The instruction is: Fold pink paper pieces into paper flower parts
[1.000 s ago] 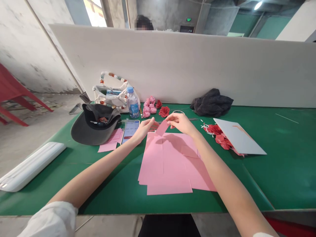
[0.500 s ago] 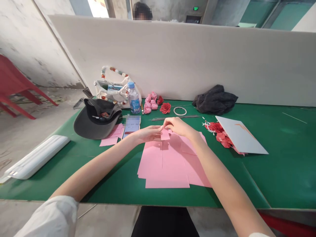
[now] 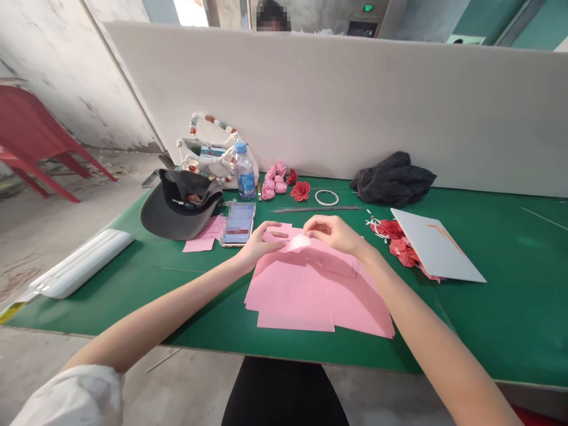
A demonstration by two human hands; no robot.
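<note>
Head view: looked forward and down across one person's workplace.
White partition (image 3: 288, 100): stood upright along the far side, probably to divide this place from the one beyond.
Green bench (image 3: 199, 290): carried everything, with belongings towards the back and left, presumably to leave the near middle for handwork.
Pink sheets (image 3: 288, 290): overlapped flat below and between the arms, likely laid there for easy reach.
Grey cap (image 3: 155, 216): lay crown down with small items inside, seemingly serving as a holder.
White card (image 3: 437, 245): rested tilted on red paper flowers (image 3: 403, 251), perhaps keeping them together.
Right hand (image 3: 332, 234): thumb and forefinger were closed in a pinch on the near-white paper piece's right end, apparently for fine control.
Left hand (image 3: 261, 245): was half open, fingers spread, tips at or just beside the left end; whether they gripped could not be told.
Thin wires (image 3: 315, 209): lay in a loose bundle just beyond the hands, probably kept parallel for picking up singly.
Small paper piece (image 3: 299, 241): sat between the two hands, above the sheets' far part, washed out by glare.
</note>
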